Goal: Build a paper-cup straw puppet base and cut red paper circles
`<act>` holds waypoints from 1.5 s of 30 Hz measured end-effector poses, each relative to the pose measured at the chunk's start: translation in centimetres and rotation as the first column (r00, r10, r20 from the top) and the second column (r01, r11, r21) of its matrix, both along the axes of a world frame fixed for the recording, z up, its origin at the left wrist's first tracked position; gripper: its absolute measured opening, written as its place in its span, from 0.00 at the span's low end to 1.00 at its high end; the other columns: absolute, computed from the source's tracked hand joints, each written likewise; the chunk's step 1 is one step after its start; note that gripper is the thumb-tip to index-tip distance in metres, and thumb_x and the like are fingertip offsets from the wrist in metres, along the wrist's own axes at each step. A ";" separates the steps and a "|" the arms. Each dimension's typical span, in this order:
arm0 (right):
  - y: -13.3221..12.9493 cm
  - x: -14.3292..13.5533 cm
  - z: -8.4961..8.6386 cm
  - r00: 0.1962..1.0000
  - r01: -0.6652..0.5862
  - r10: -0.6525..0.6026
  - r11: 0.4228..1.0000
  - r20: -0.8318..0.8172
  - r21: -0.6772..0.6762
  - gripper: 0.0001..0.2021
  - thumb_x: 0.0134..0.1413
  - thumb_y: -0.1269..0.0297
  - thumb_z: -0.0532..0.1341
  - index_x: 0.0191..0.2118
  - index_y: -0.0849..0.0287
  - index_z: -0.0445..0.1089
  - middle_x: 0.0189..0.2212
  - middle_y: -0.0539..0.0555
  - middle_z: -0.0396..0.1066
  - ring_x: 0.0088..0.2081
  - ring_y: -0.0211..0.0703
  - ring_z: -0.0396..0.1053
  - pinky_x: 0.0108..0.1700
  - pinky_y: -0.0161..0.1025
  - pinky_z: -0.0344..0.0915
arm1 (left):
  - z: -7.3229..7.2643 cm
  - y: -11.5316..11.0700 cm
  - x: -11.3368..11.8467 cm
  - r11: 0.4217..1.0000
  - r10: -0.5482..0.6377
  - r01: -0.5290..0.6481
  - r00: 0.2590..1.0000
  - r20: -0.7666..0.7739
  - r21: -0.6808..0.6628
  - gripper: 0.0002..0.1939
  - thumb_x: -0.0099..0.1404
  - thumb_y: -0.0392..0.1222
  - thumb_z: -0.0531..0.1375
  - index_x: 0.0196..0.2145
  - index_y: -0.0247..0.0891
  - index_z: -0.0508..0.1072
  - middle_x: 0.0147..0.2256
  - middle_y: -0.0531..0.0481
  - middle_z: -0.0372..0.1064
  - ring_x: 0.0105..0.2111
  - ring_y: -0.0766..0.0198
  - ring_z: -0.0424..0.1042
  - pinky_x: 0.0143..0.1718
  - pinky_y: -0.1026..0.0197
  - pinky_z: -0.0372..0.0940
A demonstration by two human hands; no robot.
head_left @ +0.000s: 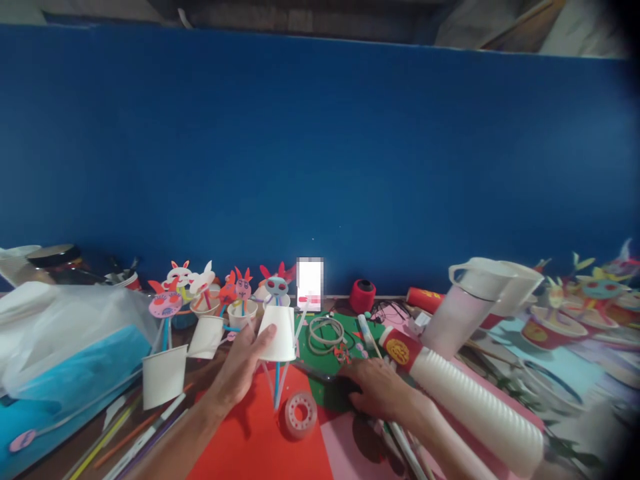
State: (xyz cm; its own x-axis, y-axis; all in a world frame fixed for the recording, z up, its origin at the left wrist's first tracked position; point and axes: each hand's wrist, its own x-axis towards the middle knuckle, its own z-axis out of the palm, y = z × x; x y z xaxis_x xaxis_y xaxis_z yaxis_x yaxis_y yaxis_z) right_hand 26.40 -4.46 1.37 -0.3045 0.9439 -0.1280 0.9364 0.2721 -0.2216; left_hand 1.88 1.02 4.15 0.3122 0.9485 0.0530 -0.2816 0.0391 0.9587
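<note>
My left hand (pixel 253 353) grips a white paper cup (pixel 278 333) by its side, thumb across the front. A blue straw (pixel 277 383) and clear straws stick out below the cup, and a clear straw with a small red tip rises at its right. Just above shows a pale blue paper face (pixel 277 287) with red ears; I cannot tell whether it joins this cup. My right hand (pixel 377 387) is low over green paper (pixel 320 363), thumb and fingers apart, beside small red paper cutouts (pixel 343 353). A tape roll (pixel 301 415) lies on red paper (pixel 250 427) between my hands.
Cups with paper faces (pixel 243 290) stand at the back left, near a blue plastic-wrapped pack (pixel 90 373). Stacked paper cups (pixel 470 393) lie at right, before a white pitcher (pixel 465 307). A blue wall (pixel 320 147) closes off the back.
</note>
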 end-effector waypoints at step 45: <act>-1.3 -3.5 1.2 0.218 0.165 -0.153 0.979 -0.964 -0.118 0.24 0.38 0.64 0.68 0.45 0.56 0.65 0.26 0.47 0.63 0.31 0.39 0.62 0.37 0.36 0.62 | 0.9 -5.9 2.1 0.992 -0.097 0.121 0.932 -0.349 0.047 0.35 0.52 0.48 0.62 0.57 0.41 0.60 0.53 0.45 0.63 0.53 0.48 0.59 0.52 0.54 0.55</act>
State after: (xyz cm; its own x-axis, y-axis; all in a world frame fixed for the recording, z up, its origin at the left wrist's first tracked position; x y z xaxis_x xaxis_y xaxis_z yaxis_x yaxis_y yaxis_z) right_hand 22.86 -5.73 2.61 -0.0339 0.9879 0.1516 0.0356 0.1528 -0.9876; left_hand 3.93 -4.87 5.04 0.4235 0.9058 -0.0144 0.0700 -0.0169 0.9974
